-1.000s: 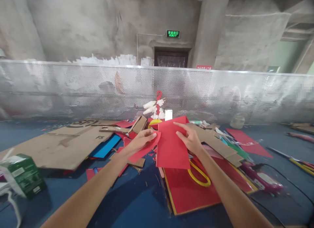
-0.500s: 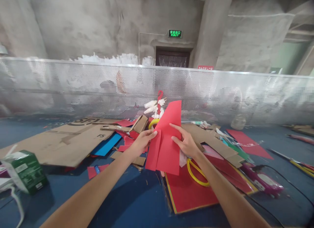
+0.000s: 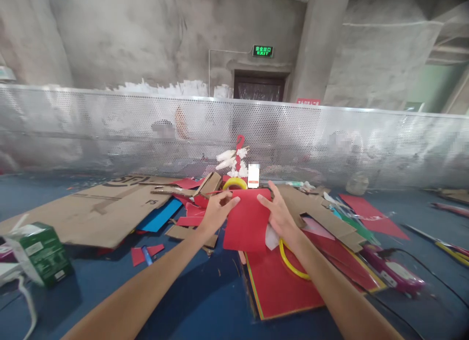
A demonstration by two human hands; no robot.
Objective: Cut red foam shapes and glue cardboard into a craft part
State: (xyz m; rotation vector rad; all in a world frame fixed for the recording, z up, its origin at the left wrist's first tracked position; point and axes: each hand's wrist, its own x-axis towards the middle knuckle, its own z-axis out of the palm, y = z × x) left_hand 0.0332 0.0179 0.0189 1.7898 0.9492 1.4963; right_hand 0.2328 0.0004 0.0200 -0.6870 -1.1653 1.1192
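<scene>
A folded-looking sheet of red paper [image 3: 247,225] hangs upright between my hands, above the blue table. My left hand [image 3: 216,213] pinches its upper left corner, thumb in front. At the upper right edge, my right hand [image 3: 281,214] has its thumb over the paper and its index finger stretched upward; its other fingers are partly hidden. Below my right wrist lie yellow scissors handles [image 3: 291,264] on a stack of red sheets [image 3: 289,296]. Just behind the paper are a yellow ring of tape [image 3: 234,183] and a lit phone [image 3: 253,176].
Flat cardboard [image 3: 110,213] and a green box [image 3: 38,254] lie left. On the right are cardboard strips [image 3: 330,215], a purple power block [image 3: 394,271] with a cable, and long-bladed scissors [image 3: 436,240]. A perforated metal panel [image 3: 146,135] stands at the back, behind white flowers [image 3: 229,159].
The red paper has been lowered and now shows as one shorter, squarer shape, without the separate left flap. My right thumb and fingers have shifted at its edge. The phone behind is now visible.
</scene>
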